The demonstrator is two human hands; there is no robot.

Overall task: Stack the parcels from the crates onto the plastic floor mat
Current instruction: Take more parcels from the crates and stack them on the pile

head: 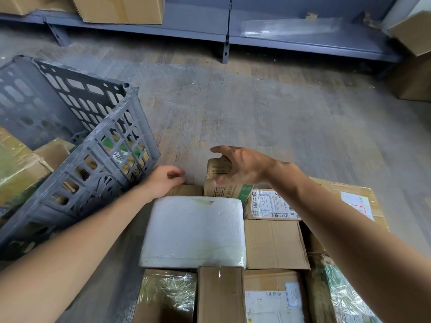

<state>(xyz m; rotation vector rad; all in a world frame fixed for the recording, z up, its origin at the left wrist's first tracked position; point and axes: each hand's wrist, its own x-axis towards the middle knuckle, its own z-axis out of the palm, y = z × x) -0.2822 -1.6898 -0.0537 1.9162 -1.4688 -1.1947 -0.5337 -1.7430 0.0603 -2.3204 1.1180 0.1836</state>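
The right hand [242,166] is being held spread wide over a small kraft-paper parcel [218,167]. The thumb is stretched past the parcel's far side and clear of it. The blurred fingertips are lying at its near face, and whether they are touching it cannot be told. That parcel is being carried on top of a green-printed carton [229,191], directly beneath the palm.

The left hand [164,180] is being rested, fingers curled inward, on the far edge of a plain brown carton [186,190]; whether anything is being pinched cannot be told.

Just nearer than both hands, a white wrapped parcel [194,229] is being supported on the packed block of cartons, and a labelled carton [268,203] is lying under the right wrist. The block is being borne by the translucent plastic floor mat [233,106], which is stretching away beyond the fingertips.

Left of the left hand, a grey slatted crate [98,157] is standing tilted, with more parcels [121,155] showing through its side.
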